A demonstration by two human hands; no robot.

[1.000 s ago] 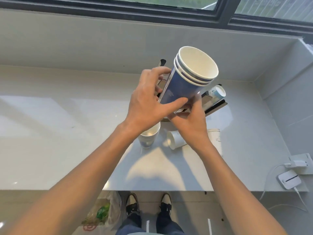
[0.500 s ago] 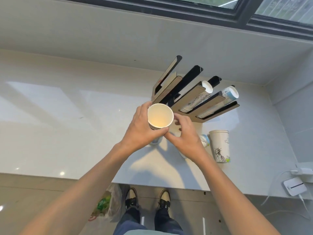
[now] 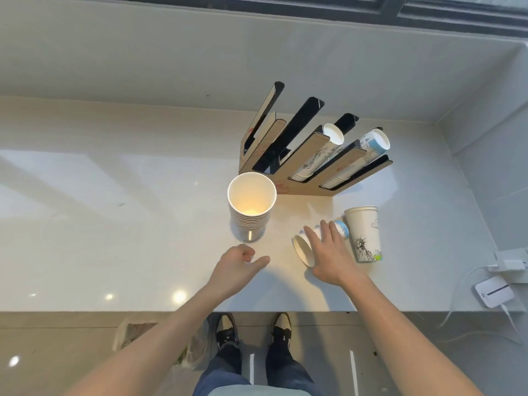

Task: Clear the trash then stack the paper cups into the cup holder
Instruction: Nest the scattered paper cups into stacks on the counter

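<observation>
1. Counter edge (image 3: 85, 310) runs nearest; bare surface spreads left.
2. Left hand (image 3: 240, 267) hovers loosely curled, holding nothing, near the stacked cups (image 3: 251, 210).
3. Right hand (image 3: 328, 252), fingers spread, lies over a tipped cup (image 3: 303, 248); an upright printed cup (image 3: 364, 232) stands just right.
4. Cup holder (image 3: 300, 155) sits farthest.
</observation>
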